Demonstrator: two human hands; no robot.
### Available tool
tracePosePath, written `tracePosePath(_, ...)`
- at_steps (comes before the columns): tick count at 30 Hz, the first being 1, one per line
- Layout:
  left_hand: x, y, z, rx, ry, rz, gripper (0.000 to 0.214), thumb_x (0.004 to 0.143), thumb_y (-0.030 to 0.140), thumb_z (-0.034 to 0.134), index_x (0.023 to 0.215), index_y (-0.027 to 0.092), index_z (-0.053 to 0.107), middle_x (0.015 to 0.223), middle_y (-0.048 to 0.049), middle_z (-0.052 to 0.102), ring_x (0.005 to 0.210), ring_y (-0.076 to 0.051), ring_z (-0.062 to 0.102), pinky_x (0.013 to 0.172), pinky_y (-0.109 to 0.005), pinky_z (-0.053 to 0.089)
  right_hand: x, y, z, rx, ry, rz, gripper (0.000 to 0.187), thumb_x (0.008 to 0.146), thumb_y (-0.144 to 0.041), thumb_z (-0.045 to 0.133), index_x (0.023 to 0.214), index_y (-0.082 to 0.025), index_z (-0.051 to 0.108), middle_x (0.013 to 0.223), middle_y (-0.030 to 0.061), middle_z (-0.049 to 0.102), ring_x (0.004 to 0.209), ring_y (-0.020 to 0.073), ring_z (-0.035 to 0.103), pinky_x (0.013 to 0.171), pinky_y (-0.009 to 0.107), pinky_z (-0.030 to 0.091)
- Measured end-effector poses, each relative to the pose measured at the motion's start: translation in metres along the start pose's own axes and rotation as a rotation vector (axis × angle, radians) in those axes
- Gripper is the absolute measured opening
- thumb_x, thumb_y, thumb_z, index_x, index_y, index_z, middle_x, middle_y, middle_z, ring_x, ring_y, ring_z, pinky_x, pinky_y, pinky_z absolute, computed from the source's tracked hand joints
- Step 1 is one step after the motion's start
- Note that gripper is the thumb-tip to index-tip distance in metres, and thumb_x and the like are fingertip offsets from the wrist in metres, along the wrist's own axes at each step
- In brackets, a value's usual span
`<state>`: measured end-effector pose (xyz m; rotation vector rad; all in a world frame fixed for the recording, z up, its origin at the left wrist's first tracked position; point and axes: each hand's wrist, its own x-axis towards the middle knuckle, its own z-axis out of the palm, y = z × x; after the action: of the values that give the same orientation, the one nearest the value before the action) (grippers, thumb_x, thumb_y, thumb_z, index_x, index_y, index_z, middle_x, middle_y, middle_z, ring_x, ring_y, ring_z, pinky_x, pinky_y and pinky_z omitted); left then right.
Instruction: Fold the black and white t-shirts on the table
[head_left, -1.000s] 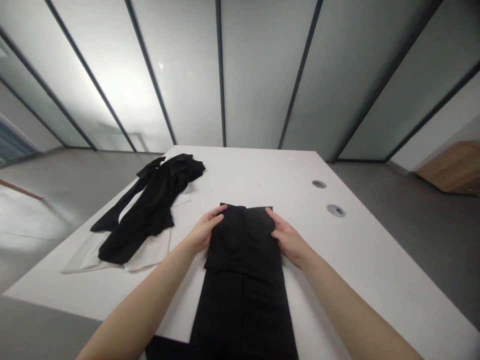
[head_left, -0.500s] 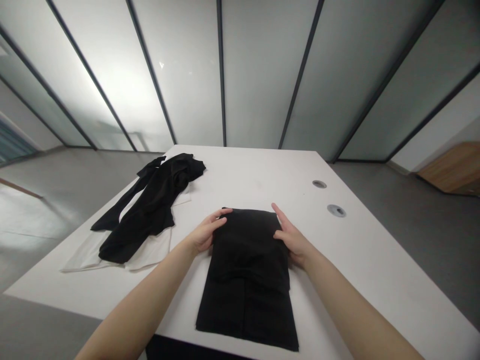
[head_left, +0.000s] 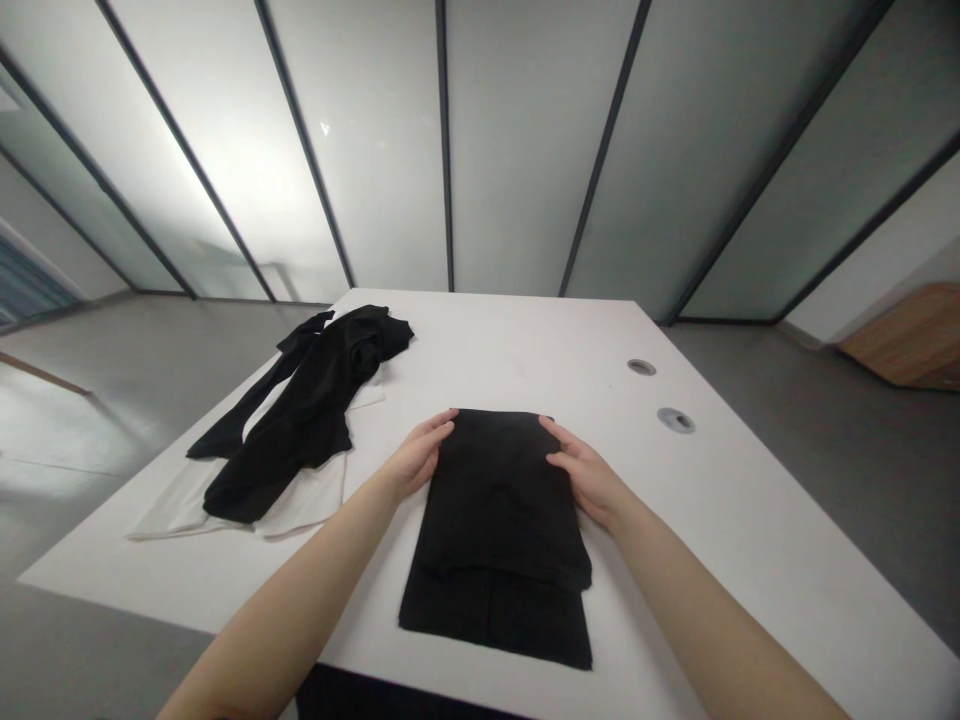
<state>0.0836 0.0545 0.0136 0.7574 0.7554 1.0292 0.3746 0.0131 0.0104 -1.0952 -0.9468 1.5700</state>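
A folded black garment (head_left: 502, 500) lies on the white table in front of me. Its upper layer stops short of the lower one, where a line runs down the middle of the bottom panel. My left hand (head_left: 418, 455) grips the far left corner, thumb and fingers together at the edge. At the far right corner my right hand (head_left: 589, 475) holds the edge, with the forefinger along the corner and the thumb on top of the cloth. The fingers under the cloth are hidden.
Rumpled black clothes (head_left: 300, 420) lie over white cloth (head_left: 311, 495) on the left of the white table (head_left: 510, 350). Two round grommets (head_left: 676, 420) are set into the right side. Frosted glass panels (head_left: 525, 150) stand beyond the far edge.
The upper layer has shifted toward me and lies flatter, covering more of the bottom panel. The near hem has moved slightly away from me. Both hands have closed in on the far corners.
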Motion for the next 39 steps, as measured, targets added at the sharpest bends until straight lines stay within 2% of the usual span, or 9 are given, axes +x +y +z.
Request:
tracePosePath(5, 0.008, 0.000, -0.007, 0.006, 0.105, 0.113, 0.061, 0.084, 0.027, 0.086, 0.142, 0.020, 0.066, 0.139, -0.0127, 0.072, 0.132, -0.028, 0.066, 0.120, -0.043, 0.045, 0.002, 0.001, 0.004, 0.013, 0.026, -0.086, 0.094, 0.073, -0.013, 0.071, 0.160, -0.040, 0.048, 0.167, -0.0004, 0.048, 0.148, 0.0238, 0.053, 0.120, 0.042, 0.047)
tracePosePath(9, 0.001, 0.009, -0.008, 0.022, 0.056, 0.031, 0.057, 0.088, 0.029, 0.083, 0.141, 0.022, 0.065, 0.130, -0.0126, 0.075, 0.117, -0.027, 0.073, 0.106, -0.040, 0.056, -0.009, -0.009, 0.002, -0.026, -0.040, 0.037, 0.099, 0.074, -0.012, 0.072, 0.161, -0.049, 0.041, 0.171, -0.0024, 0.042, 0.136, 0.0221, 0.063, 0.100, 0.035, 0.060)
tracePosePath(15, -0.015, 0.030, -0.011, 0.153, -0.065, -0.161, 0.047, 0.090, 0.034, 0.082, 0.132, 0.022, 0.067, 0.114, -0.0105, 0.076, 0.089, -0.020, 0.076, 0.079, -0.032, 0.063, -0.033, -0.036, -0.010, -0.101, -0.221, 0.301, 0.087, 0.084, -0.020, 0.076, 0.161, -0.042, 0.042, 0.106, 0.0004, 0.076, 0.068, 0.0127, 0.070, 0.056, 0.022, 0.057)
tracePosePath(19, -0.028, 0.045, -0.019, 0.376, -0.165, -0.395, 0.046, 0.089, 0.052, 0.081, 0.124, 0.025, 0.067, 0.085, -0.0014, 0.070, 0.067, -0.017, 0.071, 0.059, -0.028, 0.058, -0.042, -0.047, -0.014, -0.258, -0.442, 0.471, 0.068, 0.084, -0.029, 0.082, 0.149, -0.031, 0.062, 0.084, -0.0016, 0.071, 0.062, 0.0120, 0.068, 0.059, 0.024, 0.059)
tracePosePath(23, -0.033, 0.044, -0.018, 0.631, -0.331, -0.496, 0.044, 0.087, 0.056, 0.081, 0.113, 0.023, 0.070, 0.071, 0.0025, 0.062, 0.053, -0.013, 0.062, 0.049, -0.022, 0.047, -0.035, -0.031, -0.009, -0.353, -0.424, 0.491, 0.045, 0.084, -0.029, 0.081, 0.129, -0.024, 0.076, 0.080, 0.0000, 0.072, 0.059, 0.0094, 0.063, 0.055, 0.019, 0.054)
tracePosePath(28, -0.016, 0.022, -0.007, 0.566, -0.002, -0.074, 0.044, 0.085, 0.047, 0.082, 0.118, 0.023, 0.067, 0.079, 0.0034, 0.061, 0.058, -0.009, 0.054, 0.049, -0.017, 0.036, -0.018, -0.009, 0.000, -0.124, -0.097, 0.164, 0.051, 0.090, -0.026, 0.073, 0.140, -0.031, 0.068, 0.128, 0.0055, 0.074, 0.105, 0.0178, 0.073, 0.087, 0.029, 0.061)
tracePosePath(31, -0.015, 0.023, -0.007, 0.540, 0.076, -0.101, 0.045, 0.087, 0.050, 0.079, 0.122, 0.026, 0.064, 0.077, 0.0054, 0.057, 0.056, -0.008, 0.053, 0.048, -0.016, 0.035, -0.018, -0.015, -0.004, -0.067, -0.066, 0.138, 0.054, 0.090, -0.027, 0.075, 0.143, -0.033, 0.064, 0.137, 0.0056, 0.070, 0.114, 0.0188, 0.072, 0.096, 0.031, 0.060)
tracePosePath(36, -0.041, 0.048, -0.012, 0.669, -0.382, -0.559, 0.050, 0.087, 0.060, 0.079, 0.122, 0.027, 0.066, 0.074, 0.0013, 0.063, 0.060, -0.019, 0.069, 0.053, -0.027, 0.053, -0.034, -0.030, -0.018, -0.233, -0.329, 0.463, 0.034, 0.090, -0.037, 0.080, 0.122, -0.026, 0.076, 0.092, 0.0026, 0.074, 0.066, 0.0112, 0.068, 0.058, 0.021, 0.056)
tracePosePath(39, -0.048, 0.051, -0.008, 0.722, -0.567, -0.618, 0.044, 0.084, 0.059, 0.082, 0.114, 0.028, 0.071, 0.082, -0.0012, 0.067, 0.063, -0.019, 0.069, 0.053, -0.028, 0.056, -0.038, -0.027, -0.015, -0.298, -0.433, 0.552, 0.032, 0.088, -0.042, 0.082, 0.115, -0.025, 0.080, 0.077, -0.0010, 0.068, 0.055, 0.0079, 0.060, 0.052, 0.018, 0.051)
